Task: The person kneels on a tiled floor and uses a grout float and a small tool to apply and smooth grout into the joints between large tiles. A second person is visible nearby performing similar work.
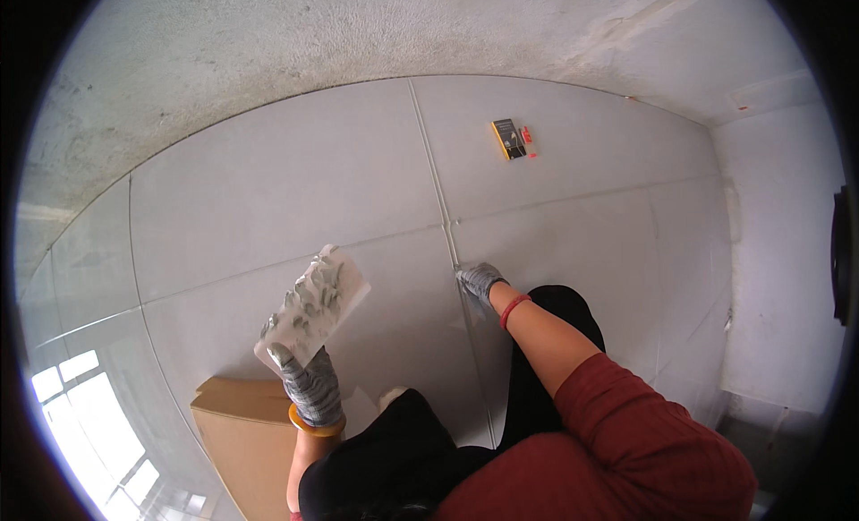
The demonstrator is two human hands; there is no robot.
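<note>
Covering most of the view: pale grey tile floor (268, 208), 4 large glossy tiles meeting at thin joints, window glare at lower left. Rough bare screed (224, 46) beyond the far edge, white wall (778, 252) on the right.

Cardboard box (246, 440), brown, sits on the tiles just below the left hand, partly hidden by the person's knee.

Board (313, 308): flat white rectangle, tilted, held up over the tiles left of the lengthwise joint. Top face smeared with patchy grey paste, thickest along the middle; edges mostly clean.

Left hand (309, 382): grey glove, orange bangle at the wrist, fingers closed around the board's near end.

Right hand (481, 281): grey glove, red wrist band, fingers curled and pressed down on the joint (445, 218) near where the tiles meet. Can't tell if it holds anything.

Small yellow-black pack (513, 139) with a red bit beside it lies far off on the far right tile.
</note>
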